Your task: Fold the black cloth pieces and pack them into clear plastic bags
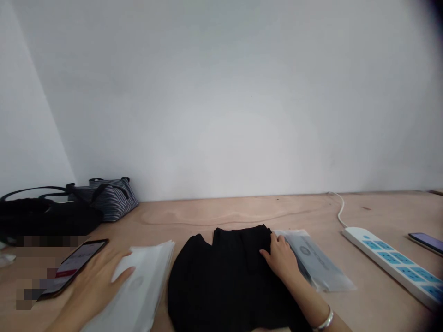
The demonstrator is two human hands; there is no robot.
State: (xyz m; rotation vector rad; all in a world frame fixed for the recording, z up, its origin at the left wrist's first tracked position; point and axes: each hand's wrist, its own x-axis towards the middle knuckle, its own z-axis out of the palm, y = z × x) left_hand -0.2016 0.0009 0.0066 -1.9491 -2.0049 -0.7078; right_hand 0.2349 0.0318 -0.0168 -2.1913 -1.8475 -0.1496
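A black garment [221, 276] lies spread on the wooden table in front of me. My right hand [282, 256], with a silver bangle at the wrist, rests on its upper right edge, fingers apart and touching the cloth. Beside that hand is a frosted plastic bag [318, 263] with a round logo and something dark inside. My left hand [98, 279] is over the left edge of a stack of white translucent bags [141, 281], its thumb and fingers spread, slightly blurred. Whether it presses on the stack is unclear.
A phone with a lit screen [74, 267] lies at the left, near a black bag [48, 216] and a striped bag [116, 198]. At the right are a white power strip [394, 265] with its cable and another phone [429, 242]. A wall stands behind the table [242, 210].
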